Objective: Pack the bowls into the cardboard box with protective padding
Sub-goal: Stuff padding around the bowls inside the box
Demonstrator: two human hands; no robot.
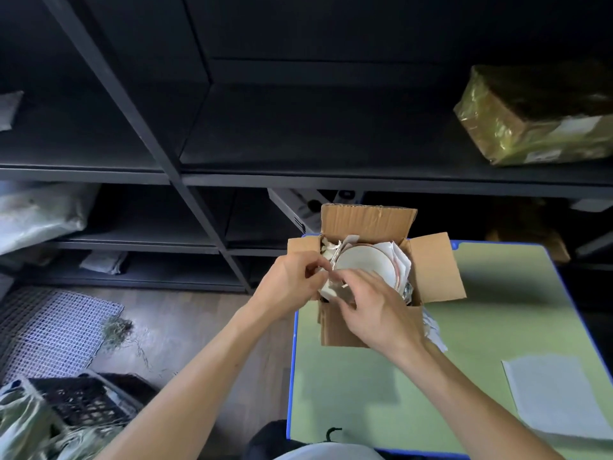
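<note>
Both hands — left hand [292, 280], right hand [378, 310] — pinch paper padding [326, 287] beside bowl [363, 260] in cardboard box [368, 220]

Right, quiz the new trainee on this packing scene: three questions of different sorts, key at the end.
1. True or false: the cardboard box has its flaps open.
2. Where is the white bowl? A) on the shelf; B) in the box, among crumpled paper; C) on the floor.
3. Fill in: the loose grey sheet lies on the green ___.
Key: 1 true; 2 B; 3 table.
</note>
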